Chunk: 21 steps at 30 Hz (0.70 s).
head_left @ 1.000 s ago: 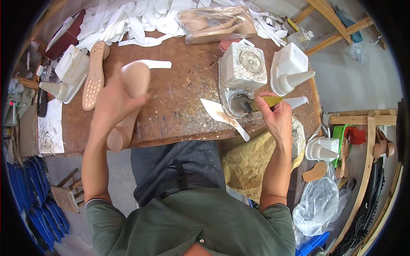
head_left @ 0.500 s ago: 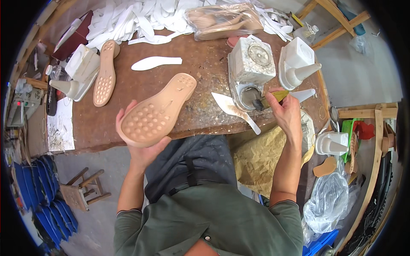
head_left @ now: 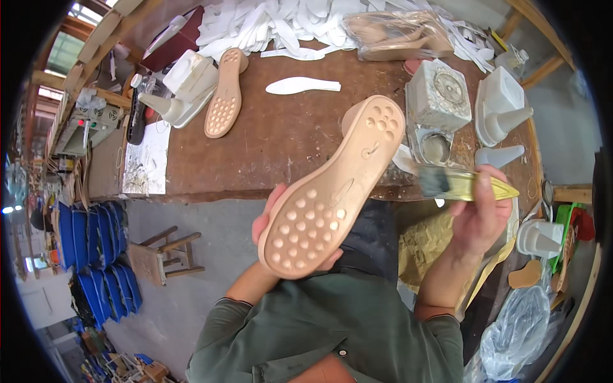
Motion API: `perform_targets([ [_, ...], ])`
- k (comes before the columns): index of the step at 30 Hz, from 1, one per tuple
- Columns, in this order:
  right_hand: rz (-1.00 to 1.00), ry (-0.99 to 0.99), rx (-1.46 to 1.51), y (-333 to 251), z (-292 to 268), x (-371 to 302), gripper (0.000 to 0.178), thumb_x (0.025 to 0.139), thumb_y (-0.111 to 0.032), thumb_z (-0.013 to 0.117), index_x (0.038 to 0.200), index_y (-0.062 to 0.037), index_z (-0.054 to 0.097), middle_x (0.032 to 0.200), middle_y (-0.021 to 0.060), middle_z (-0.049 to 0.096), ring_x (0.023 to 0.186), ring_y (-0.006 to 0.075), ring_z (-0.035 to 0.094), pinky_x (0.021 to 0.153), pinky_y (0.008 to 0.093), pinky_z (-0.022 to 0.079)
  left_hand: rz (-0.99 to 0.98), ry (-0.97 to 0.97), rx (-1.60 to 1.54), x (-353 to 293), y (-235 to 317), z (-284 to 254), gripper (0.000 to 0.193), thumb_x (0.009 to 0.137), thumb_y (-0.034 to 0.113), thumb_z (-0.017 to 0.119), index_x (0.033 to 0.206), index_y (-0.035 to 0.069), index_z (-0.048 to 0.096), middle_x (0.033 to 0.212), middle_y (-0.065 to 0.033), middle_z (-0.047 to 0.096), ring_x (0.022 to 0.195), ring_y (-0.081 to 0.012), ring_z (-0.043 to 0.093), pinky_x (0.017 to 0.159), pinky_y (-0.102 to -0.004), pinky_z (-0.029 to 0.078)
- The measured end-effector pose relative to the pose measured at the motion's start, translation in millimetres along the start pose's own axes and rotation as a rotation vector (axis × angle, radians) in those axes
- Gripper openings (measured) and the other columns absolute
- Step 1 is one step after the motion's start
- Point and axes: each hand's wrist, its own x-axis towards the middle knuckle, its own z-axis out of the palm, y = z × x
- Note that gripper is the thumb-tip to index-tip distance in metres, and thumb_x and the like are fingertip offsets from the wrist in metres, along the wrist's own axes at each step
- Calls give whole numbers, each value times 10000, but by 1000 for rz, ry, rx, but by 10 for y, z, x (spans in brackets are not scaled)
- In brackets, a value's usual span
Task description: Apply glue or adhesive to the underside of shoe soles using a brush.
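A tan shoe sole (head_left: 332,185) is raised in front of me, its studded face toward the camera and its heel pointing up and to the right. My left hand (head_left: 260,228) grips it by the toe end, with the palm hidden behind the sole. In my right hand (head_left: 483,220) is a flat brush (head_left: 458,184) with a yellowish handle and dark, wet-looking bristles pointing left. The bristles hover to the right of the sole, apart from it. Beyond them stands a smeared white container (head_left: 440,96) with a small round cup (head_left: 437,148) at its front.
On the brown tabletop (head_left: 294,134) lie another tan sole (head_left: 225,96) and a white insole (head_left: 303,85). Piled white insoles (head_left: 274,25) and bagged tan soles (head_left: 399,35) line the back. White containers (head_left: 501,105) flank the work area. A wooden stool (head_left: 167,255) stands on the floor at left.
My right hand has drawn the brush out of the cup and toward me. My left hand has raised the sole closer and swung it rightward. The view has turned left.
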Motion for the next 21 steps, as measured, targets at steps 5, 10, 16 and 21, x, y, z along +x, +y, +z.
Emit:
perform_targets([
  [5,-19,62,-119,-125,488,-145,162,842,-71,635,956,36,593,697,82,605,494,113,556,434,201,438,-324,19,-295,-157,305,167,968,649,510,689,1418,175,205,1380,-146,337,1198,-377,410,796,-556,463],
  [10,-15,22,-66,-233,522,-147,162,841,-64,635,958,39,593,714,81,609,497,109,556,449,203,448,-311,-108,-534,-314,129,55,745,705,618,552,1357,317,357,1378,-133,367,1154,-441,428,570,-638,488],
  [16,-28,-15,-61,-295,453,-63,164,847,-79,632,959,36,599,707,75,608,491,102,552,446,197,441,-419,-53,-438,-372,249,143,796,631,601,656,1335,343,392,1383,-96,381,1236,-380,374,721,-642,479],
  [21,-96,-10,-100,-343,377,172,168,866,-113,614,956,28,606,684,64,606,478,92,541,435,197,433,-454,47,-580,-372,342,276,779,631,588,675,1325,362,403,1389,-98,373,1253,-393,350,724,-657,474],
])
